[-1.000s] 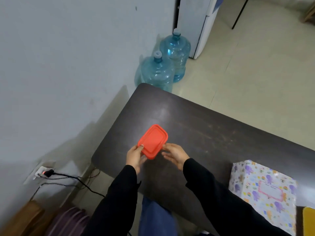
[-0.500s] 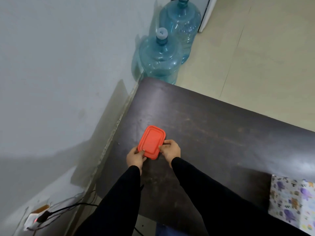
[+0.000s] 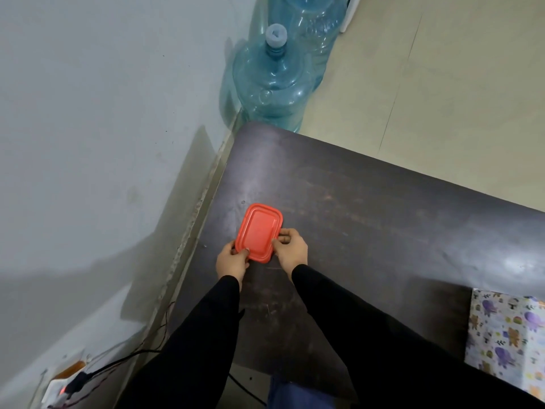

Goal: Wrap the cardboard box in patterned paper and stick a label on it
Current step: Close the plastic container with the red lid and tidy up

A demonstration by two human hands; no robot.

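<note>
A small red plastic container with a lid [image 3: 259,231] sits on the dark table [image 3: 368,208] near its left edge. My left hand [image 3: 231,261] grips the container's near left corner, thumb on the lid. My right hand [image 3: 290,249] holds its near right side with curled fingers. The box wrapped in patterned paper [image 3: 507,338] lies at the right edge of the view, partly cut off; no label shows on the visible part.
Two large blue water bottles [image 3: 274,81] stand on the floor beyond the table's far left corner, by the wall. A power socket with a black plug and cable [image 3: 73,385] is low on the left wall. Tiled floor lies beyond the table.
The view has tilted down and left, so the wrapped box slid to the right edge. The red container went from raised and tilted to flat on the table, both hands still on it.
</note>
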